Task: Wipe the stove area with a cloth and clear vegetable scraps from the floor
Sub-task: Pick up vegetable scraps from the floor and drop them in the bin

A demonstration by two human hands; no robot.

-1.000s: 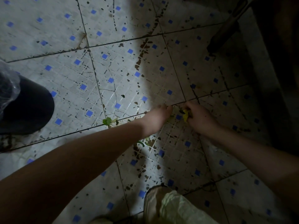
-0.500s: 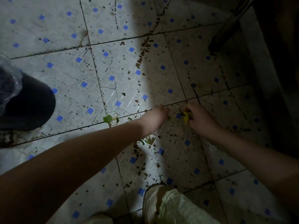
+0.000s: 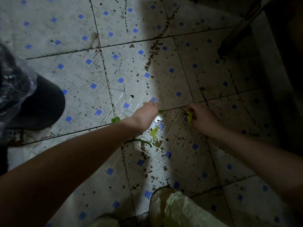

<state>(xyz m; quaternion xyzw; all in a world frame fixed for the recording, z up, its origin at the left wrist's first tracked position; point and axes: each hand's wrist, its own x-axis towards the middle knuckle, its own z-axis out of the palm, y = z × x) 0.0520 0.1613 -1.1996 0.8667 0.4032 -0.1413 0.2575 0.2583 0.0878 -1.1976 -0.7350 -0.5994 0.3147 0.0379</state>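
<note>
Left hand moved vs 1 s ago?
Yes. The left hand shifted left across the floor, away from the right hand; its fingertips now lie beside the blue tile square.

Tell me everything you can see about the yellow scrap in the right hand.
The yellow scrap is a small, limp, crumpled bit of leaf, pale yellow-green, and it looks thin and soft. The right hand pinches it in curled fingers low over the tiled floor, so part of it is hidden. Whether its lower tip touches the tile cannot be told.
</note>
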